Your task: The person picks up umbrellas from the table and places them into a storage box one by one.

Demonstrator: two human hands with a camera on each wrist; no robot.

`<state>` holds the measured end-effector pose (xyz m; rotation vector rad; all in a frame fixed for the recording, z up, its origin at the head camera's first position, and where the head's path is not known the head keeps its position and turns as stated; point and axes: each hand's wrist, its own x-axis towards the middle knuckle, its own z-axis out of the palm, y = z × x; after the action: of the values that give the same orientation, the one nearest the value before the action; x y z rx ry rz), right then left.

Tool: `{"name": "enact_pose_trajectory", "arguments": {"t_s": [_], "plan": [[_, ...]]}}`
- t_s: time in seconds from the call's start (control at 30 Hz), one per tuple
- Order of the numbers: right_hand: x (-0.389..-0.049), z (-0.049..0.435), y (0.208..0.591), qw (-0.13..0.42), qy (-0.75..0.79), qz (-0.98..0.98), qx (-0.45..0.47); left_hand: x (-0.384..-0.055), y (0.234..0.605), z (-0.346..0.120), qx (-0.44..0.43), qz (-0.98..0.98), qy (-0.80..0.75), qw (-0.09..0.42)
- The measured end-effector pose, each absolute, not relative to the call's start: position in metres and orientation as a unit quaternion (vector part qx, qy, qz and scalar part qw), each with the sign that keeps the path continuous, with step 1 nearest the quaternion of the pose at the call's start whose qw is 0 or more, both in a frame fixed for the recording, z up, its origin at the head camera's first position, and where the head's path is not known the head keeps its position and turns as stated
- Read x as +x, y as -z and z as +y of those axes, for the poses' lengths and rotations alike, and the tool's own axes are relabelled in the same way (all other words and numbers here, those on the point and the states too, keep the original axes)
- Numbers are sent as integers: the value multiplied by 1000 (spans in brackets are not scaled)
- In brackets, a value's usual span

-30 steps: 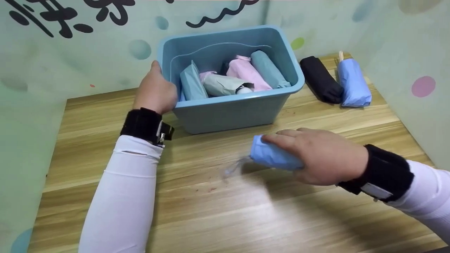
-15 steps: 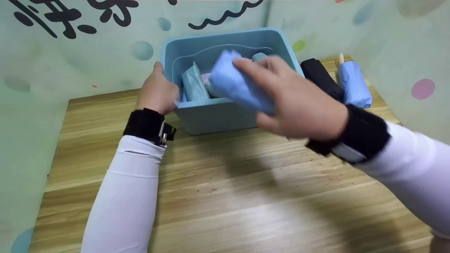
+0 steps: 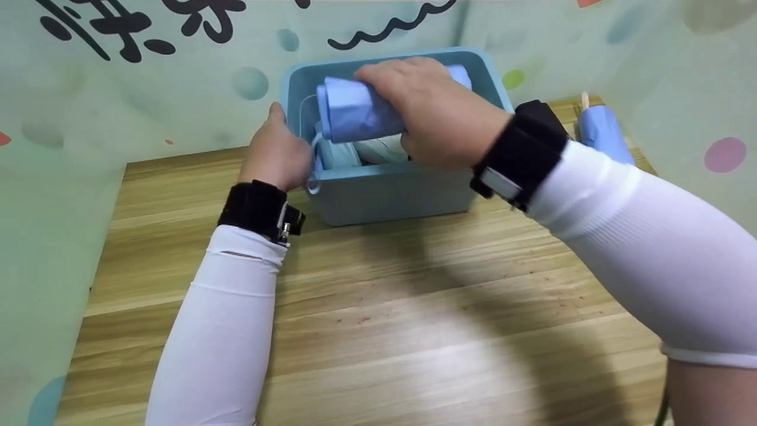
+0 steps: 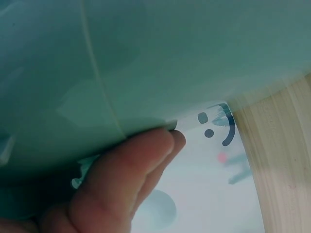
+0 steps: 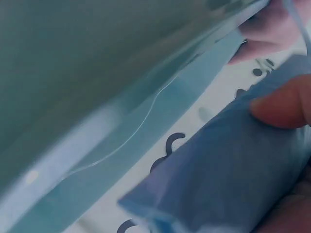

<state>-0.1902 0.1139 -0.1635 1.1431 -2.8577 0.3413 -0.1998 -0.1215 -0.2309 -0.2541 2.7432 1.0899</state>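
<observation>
My right hand [image 3: 434, 109] grips a blue folded umbrella [image 3: 358, 112] by its middle, holding it lengthwise over the blue plastic bin [image 3: 390, 198]. The umbrella's wrist strap hangs over the bin's front left rim, close to my left hand [image 3: 278, 151], which holds the bin's left side. In the left wrist view, fingers [image 4: 129, 170] lie against the bin wall. The right wrist view shows the thumb [image 5: 284, 104] pressed on the blue fabric. Below the held umbrella, a teal folded umbrella [image 3: 340, 155] and a pale green one [image 3: 381, 149] show inside; my right hand hides the others.
Right of the bin, a black folded umbrella [image 3: 539, 111] is partly hidden behind my right wrist. Beside it lies another blue folded umbrella [image 3: 606, 133] with a light handle. A printed backdrop [image 3: 195, 106] stands behind the wooden tabletop [image 3: 355, 355].
My right hand has carried the blue umbrella from low over the tabletop up and over the bin, turning it lengthwise. The left hand keeps its hold on the bin.
</observation>
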Motion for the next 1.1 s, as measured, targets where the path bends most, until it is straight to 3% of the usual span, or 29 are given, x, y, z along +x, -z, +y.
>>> {"name": "enact_pose_trajectory", "arguments": {"t_s": [0.27, 0.43, 0.67, 0.9, 1.1], "plan": [[-218, 88, 176, -43, -38, -925, 376, -200, 232, -120, -82, 925, -360, 91], [-227, 76, 184, -53, -24, -913, 404, -201, 232, -119, -77, 925, -362, 84], [-228, 71, 193, -69, 29, -909, 410, -200, 232, -120, -80, 927, -358, 81], [-221, 66, 195, -40, 83, -912, 399, -199, 232, -121, -81, 926, -359, 84], [-222, 66, 193, -93, 67, -924, 366, -199, 232, -120, -82, 927, -357, 78]]}}
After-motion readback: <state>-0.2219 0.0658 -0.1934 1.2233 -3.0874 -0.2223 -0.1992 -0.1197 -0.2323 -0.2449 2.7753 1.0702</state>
